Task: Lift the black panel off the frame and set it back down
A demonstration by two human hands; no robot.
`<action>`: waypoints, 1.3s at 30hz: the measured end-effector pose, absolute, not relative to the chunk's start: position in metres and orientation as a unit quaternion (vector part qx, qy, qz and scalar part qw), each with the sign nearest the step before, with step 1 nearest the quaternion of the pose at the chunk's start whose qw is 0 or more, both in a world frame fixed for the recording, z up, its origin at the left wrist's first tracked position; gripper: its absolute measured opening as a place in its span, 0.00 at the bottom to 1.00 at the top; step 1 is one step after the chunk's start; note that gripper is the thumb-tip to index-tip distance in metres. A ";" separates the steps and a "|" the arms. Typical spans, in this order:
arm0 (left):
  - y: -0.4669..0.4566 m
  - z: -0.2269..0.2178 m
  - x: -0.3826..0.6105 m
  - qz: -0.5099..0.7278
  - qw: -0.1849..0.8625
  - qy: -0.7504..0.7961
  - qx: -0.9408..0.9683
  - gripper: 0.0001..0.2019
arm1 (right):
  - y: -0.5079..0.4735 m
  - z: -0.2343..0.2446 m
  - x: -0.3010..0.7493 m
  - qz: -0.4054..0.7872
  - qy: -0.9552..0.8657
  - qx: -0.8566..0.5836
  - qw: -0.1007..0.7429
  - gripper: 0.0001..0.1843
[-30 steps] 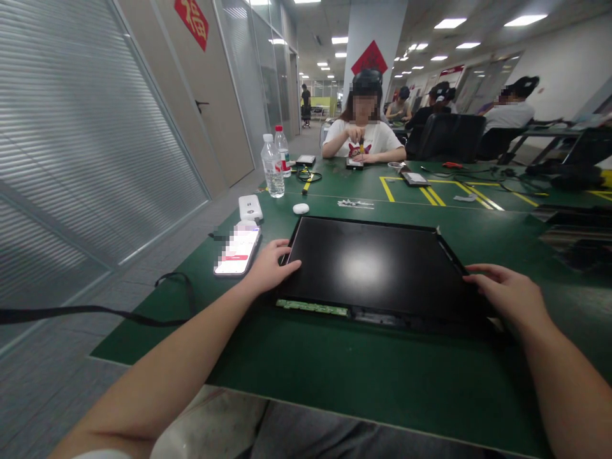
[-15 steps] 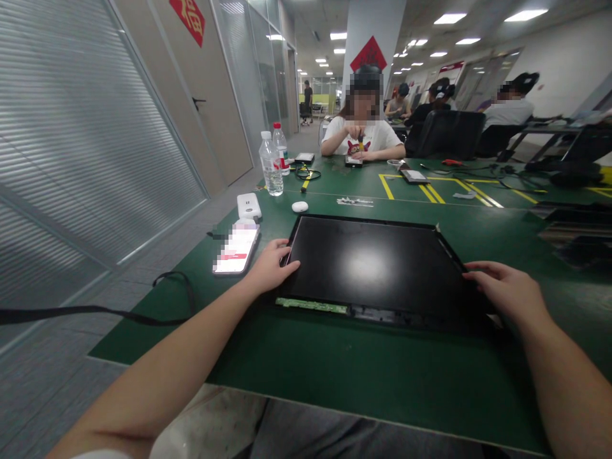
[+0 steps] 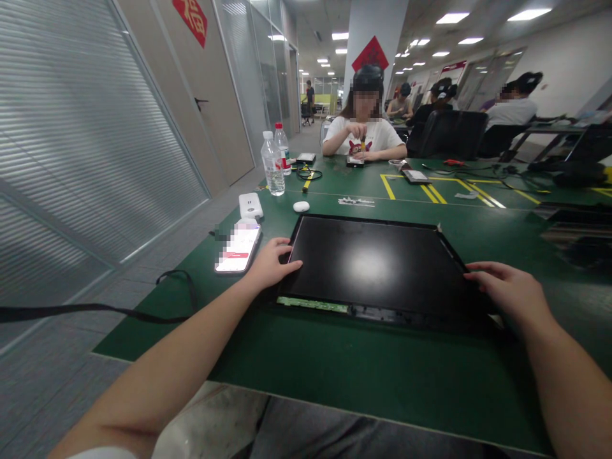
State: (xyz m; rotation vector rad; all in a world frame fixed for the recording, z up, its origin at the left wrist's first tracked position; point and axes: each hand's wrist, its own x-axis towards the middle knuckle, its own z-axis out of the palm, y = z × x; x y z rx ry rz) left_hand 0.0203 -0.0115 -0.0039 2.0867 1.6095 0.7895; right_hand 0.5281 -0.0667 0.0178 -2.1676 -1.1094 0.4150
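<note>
A black display panel (image 3: 373,264) lies flat on the green table (image 3: 335,376), with a green circuit strip (image 3: 313,305) showing along its near edge. My left hand (image 3: 270,266) holds the panel's left edge, thumb on top and fingers curled at the side. On the opposite side, my right hand (image 3: 507,294) is closed over the panel's right edge. Both forearms reach in from the bottom corners.
Left of the panel lie a lit phone (image 3: 238,247), a white power bank (image 3: 250,205) and a white earbud case (image 3: 301,206). Two water bottles (image 3: 273,165) stand further back. A person in a white shirt (image 3: 364,134) works across the table. A black cable (image 3: 95,311) hangs off the left edge.
Both hands stay on the panel's edges. Only the camera view has shifted slightly.
</note>
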 end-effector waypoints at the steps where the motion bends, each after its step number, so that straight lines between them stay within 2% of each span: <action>1: -0.012 -0.004 0.020 0.281 0.194 0.574 0.744 0.24 | -0.067 0.019 0.527 0.160 -0.421 -0.831 0.327 0.22; 8: -0.015 -0.003 0.026 0.279 0.187 0.565 0.754 0.23 | -0.066 0.017 0.528 0.157 -0.419 -0.833 0.325 0.20; 14: -0.024 0.009 0.029 0.261 0.180 0.526 0.789 0.30 | -0.063 0.012 0.535 0.139 -0.436 -0.833 0.310 0.20; 21: -0.032 0.031 0.023 0.162 0.259 0.380 0.873 0.19 | -0.063 0.007 0.540 0.150 -0.437 -0.820 0.337 0.20; 31: -0.033 0.039 0.019 0.156 0.298 0.367 0.867 0.22 | -0.064 0.009 0.536 0.143 -0.434 -0.821 0.342 0.19; 39: -0.034 0.036 0.022 0.161 0.296 0.337 0.879 0.18 | -0.063 0.006 0.538 0.133 -0.438 -0.823 0.337 0.20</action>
